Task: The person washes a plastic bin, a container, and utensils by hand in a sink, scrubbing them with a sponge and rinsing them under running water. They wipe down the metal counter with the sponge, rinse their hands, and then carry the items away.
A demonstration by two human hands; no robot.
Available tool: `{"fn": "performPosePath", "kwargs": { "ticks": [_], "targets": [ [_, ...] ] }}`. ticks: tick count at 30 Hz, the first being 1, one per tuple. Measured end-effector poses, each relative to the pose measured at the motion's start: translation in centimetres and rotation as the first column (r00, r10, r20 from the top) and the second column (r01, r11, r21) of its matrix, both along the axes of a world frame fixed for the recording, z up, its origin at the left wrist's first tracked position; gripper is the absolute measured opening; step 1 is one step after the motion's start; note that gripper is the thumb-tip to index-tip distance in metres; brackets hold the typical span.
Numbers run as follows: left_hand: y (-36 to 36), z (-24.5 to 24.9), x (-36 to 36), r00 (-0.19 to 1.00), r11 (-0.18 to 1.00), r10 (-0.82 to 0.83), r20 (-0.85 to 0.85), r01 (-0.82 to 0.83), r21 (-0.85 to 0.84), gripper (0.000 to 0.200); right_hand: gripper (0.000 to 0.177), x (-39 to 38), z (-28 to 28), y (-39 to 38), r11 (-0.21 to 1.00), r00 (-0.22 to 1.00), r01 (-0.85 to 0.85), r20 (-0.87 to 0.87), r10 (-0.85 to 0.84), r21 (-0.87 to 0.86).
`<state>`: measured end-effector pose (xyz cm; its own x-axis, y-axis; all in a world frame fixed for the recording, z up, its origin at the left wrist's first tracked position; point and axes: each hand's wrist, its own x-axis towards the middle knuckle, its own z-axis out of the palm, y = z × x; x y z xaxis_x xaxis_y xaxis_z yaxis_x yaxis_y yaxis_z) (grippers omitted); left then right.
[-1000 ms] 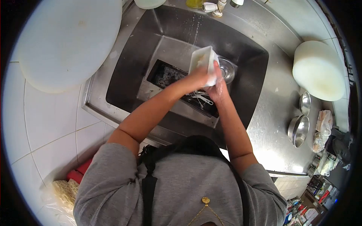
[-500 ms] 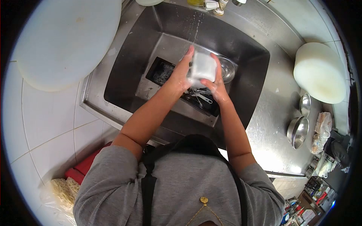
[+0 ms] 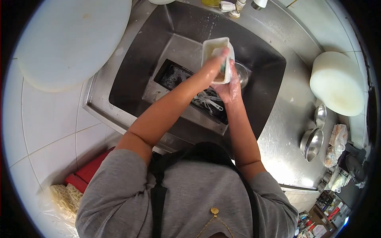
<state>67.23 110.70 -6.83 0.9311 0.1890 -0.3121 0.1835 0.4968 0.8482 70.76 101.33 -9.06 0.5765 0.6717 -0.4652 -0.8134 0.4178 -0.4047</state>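
Note:
A white rectangular tub is held tilted above the sink, its open side toward me. My right hand supports it from below and on the right side, fingers along the outer wall. My left hand reaches inside the tub, closed on a whitish, partly green thing that looks like a sponge; blur hides its shape. Suds cover both hands. Under them in the sink sits a long black tray with soapy water and several pieces of cutlery. A round metal bowl lies behind my right hand.
The deep steel sink has a faucet at its far edge. To the right stand a thick white round block, stacked metal bowls and a plastic bag. At the left is a large white round board.
The tub has turned so its open inside faces me. My left hand has moved from the tub's outer side to its inside. My right hand has shifted lower around it.

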Motion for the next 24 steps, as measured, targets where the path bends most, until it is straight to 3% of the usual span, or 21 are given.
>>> {"fn": "performPosePath", "kwargs": {
  "ticks": [1,2,3,4,6,9,11,12,15,16,17,18,21,24],
  "targets": [
    [-0.2,-0.3,-0.4,0.967,0.89,-0.218,-0.134,0.253,0.38,0.062,0.053,0.3,-0.6,-0.2,1.0,1.0,-0.014,0.017,0.014,0.021],
    [-0.3,-0.8,-0.8,0.876,0.582,-0.348,-0.334,0.481,0.655,0.071,0.053,1.3,-1.7,-0.6,0.998,0.999,-0.032,0.038,0.03,0.045],
    [-1.1,-3.4,-1.4,0.896,0.54,-0.41,-0.171,0.39,0.745,0.089,0.053,2.3,-2.9,-0.9,0.996,0.997,-0.051,0.059,0.047,0.074],
    [-1.0,-1.6,-2.3,0.863,0.557,-0.44,-0.25,0.48,0.677,0.08,0.051,3.0,-3.6,-1.3,0.99,0.998,-0.049,-0.034,0.054,0.131],
    [-1.4,-1.9,-3.4,0.868,0.397,-0.475,-0.146,0.359,0.845,0.057,0.051,3.8,-4.8,-2.5,0.965,0.987,-0.148,-0.03,0.158,0.218],
    [0.9,-2.1,-4.4,0.824,0.682,-0.549,0.143,0.342,0.647,0.035,0.051,4.7,-5.9,-3.6,0.971,0.984,-0.167,-0.031,0.174,0.171],
    [2.0,-1.0,-3.2,0.957,0.739,-0.26,0.128,0.112,0.664,0.029,0.052,5.1,-5.6,-3.6,0.962,0.981,-0.191,0.011,0.192,0.194],
    [2.2,-0.8,-2.8,0.987,0.741,-0.106,0.121,-0.003,0.671,0.027,0.052,5.0,-5.3,-3.8,0.959,0.98,-0.2,0.028,0.198,0.203],
    [0.3,-1.4,0.0,0.973,0.522,0.085,0.215,-0.228,0.822,0.026,0.044,3.0,-4.1,-2.1,0.979,0.984,-0.112,-0.115,0.132,0.168],
    [-0.5,-2.1,0.3,0.997,0.505,-0.047,-0.052,0.069,0.861,0.024,0.042,2.8,-4.4,-1.8,0.988,0.986,-0.083,-0.134,0.101,0.131],
    [-0.9,-2.7,0.5,0.979,0.548,-0.14,-0.148,0.201,0.812,0.024,0.043,3.4,-5.2,-1.9,0.974,0.993,-0.107,-0.023,0.113,0.199],
    [-1.4,-2.7,0.0,0.94,0.573,-0.241,-0.241,0.338,0.747,0.024,0.048,3.7,-4.1,-1.9,0.99,0.993,-0.114,-0.012,0.116,0.079],
    [-1.5,-2.6,-1.6,0.926,0.659,-0.359,-0.12,0.342,0.67,0.024,0.049,5.6,-4.3,-3.8,0.953,0.959,-0.271,0.121,0.256,0.137],
    [-1.4,-5.0,-0.6,0.994,0.772,-0.103,-0.03,0.098,0.627,0.025,0.05,4.9,-7.1,-3.5,0.97,0.976,-0.216,0.042,0.213,0.108]
  ]
}}
